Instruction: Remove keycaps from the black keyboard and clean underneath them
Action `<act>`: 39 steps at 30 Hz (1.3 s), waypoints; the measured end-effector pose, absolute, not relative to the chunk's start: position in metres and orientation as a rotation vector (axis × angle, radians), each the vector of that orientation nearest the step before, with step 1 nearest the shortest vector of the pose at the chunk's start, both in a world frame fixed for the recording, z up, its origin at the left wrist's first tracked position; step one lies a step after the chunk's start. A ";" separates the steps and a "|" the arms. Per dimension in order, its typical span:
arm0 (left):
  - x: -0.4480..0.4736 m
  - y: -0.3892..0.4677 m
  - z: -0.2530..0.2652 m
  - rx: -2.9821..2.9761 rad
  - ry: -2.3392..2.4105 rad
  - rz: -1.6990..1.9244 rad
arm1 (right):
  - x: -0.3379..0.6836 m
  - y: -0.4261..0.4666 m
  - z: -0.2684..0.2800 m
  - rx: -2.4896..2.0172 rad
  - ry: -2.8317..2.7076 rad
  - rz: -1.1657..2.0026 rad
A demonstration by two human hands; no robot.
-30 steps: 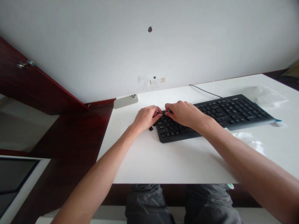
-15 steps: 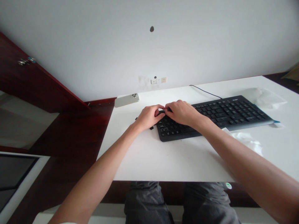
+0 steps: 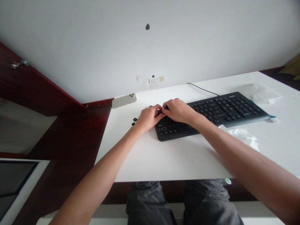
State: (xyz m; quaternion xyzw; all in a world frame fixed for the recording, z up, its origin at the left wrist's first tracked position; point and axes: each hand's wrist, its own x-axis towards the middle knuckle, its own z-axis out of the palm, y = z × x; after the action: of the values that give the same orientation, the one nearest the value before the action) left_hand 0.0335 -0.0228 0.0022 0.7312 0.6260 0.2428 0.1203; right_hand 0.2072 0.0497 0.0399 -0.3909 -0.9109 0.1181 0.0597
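Note:
A black keyboard [image 3: 220, 107] lies on the white table, its left end under my hands. At its upper left corner my left hand [image 3: 149, 117] is closed, thumb and fingers bent together over the keys. Beside it, fingertips almost meeting, my right hand [image 3: 177, 110] is bent in a pinch over the top left keys. What either hand holds, if anything, is hidden by the fingers. Several loose black keycaps [image 3: 135, 119] lie on the table just left of my left hand. Some key places at the keyboard's left end look bare.
A phone [image 3: 124, 100] lies face down at the table's back left. Crumpled white tissue [image 3: 243, 137] lies in front of the keyboard, and a clear plastic bag [image 3: 263, 93] behind its right end. A black cable [image 3: 202, 89] runs back from the keyboard toward the wall.
The view has shifted a little, with the scene moving slightly left. Both hands stay at the keyboard's upper left corner; more loose keycaps show beside my left hand.

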 end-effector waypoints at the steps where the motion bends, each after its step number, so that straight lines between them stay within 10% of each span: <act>1: 0.035 -0.023 0.002 2.154 1.854 0.698 | 0.207 0.050 0.040 -1.199 -2.758 0.358; 39: 0.061 -0.024 0.000 2.089 2.190 0.461 | 0.202 0.025 0.054 -1.238 -2.844 0.066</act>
State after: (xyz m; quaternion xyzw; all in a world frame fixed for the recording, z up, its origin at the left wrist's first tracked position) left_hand 0.0606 -0.0237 0.0001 0.6817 0.7148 0.1506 0.0398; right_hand 0.2024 0.0245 0.0540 -0.3990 -0.9165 0.0214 0.0196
